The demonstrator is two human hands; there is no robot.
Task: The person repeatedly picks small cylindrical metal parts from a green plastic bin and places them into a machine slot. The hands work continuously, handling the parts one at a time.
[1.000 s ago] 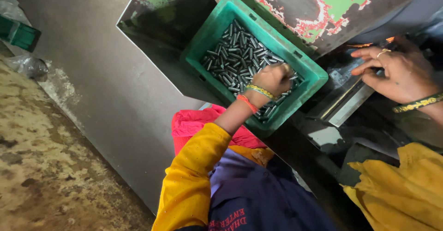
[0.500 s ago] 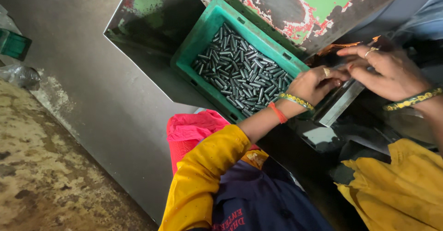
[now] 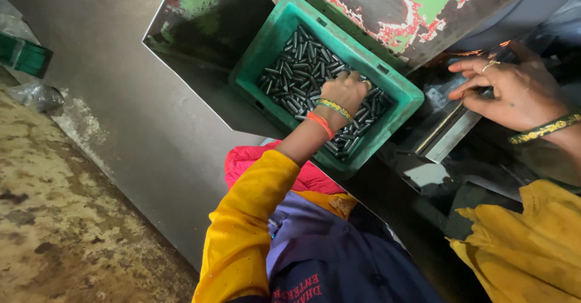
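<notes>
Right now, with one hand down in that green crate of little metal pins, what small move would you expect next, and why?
Probably lifting the left hand out with some pins: its fingers are curled down among them inside the green crate. The right hand rests spread on the dark machine bed beside the crate, which suggests the pins go there.

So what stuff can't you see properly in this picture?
Head view only:
- Left hand: fingers curl down into the small metal pins, so any grip is hidden.
- Green crate: the pins cover its bottom.
- Right hand: fingertips blur against the dark machine part; contact is unclear.
</notes>
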